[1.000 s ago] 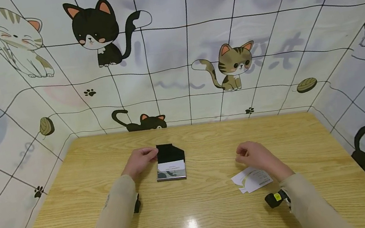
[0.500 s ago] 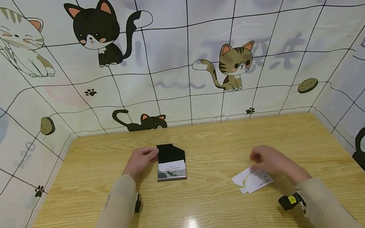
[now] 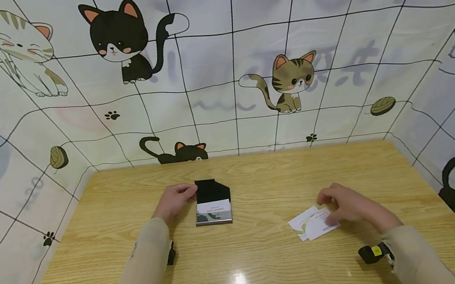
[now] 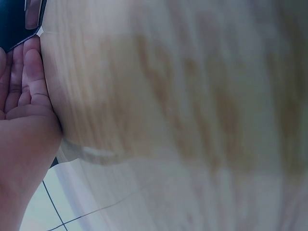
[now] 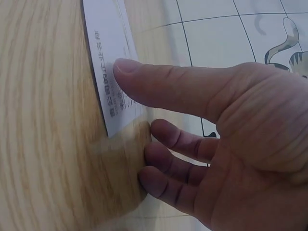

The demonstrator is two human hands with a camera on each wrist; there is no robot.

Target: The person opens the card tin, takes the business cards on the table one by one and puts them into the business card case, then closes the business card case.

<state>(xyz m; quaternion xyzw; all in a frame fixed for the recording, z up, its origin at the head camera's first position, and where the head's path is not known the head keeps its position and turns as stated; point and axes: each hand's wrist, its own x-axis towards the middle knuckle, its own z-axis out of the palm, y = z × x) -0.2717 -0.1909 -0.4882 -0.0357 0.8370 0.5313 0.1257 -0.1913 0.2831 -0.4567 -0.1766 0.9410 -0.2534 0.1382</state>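
My left hand (image 3: 174, 201) pinches the far left corner of a business card case (image 3: 213, 190), which lies with its black flap folded back. A white and grey card (image 3: 215, 205) shows in its near half. The left wrist view catches only a dark edge of the case (image 4: 14, 21) above the fingers. On the right, a few overlapping white business cards (image 3: 311, 222) lie fanned on the table. My right hand (image 3: 349, 204) is at their right end, its thumb (image 5: 159, 86) over the printed face and its other fingers loosely bent beyond the card edge.
The wooden table (image 3: 269, 264) runs back to a wall cloth (image 3: 215, 64) printed with cats and grid lines. A black wrist camera (image 3: 372, 253) with a yellow patch sits under my right wrist. Light glares off the table near the front.
My right hand has moved right and toward me, from beyond the business cards to their right end. The left hand and the card case have stayed in place.
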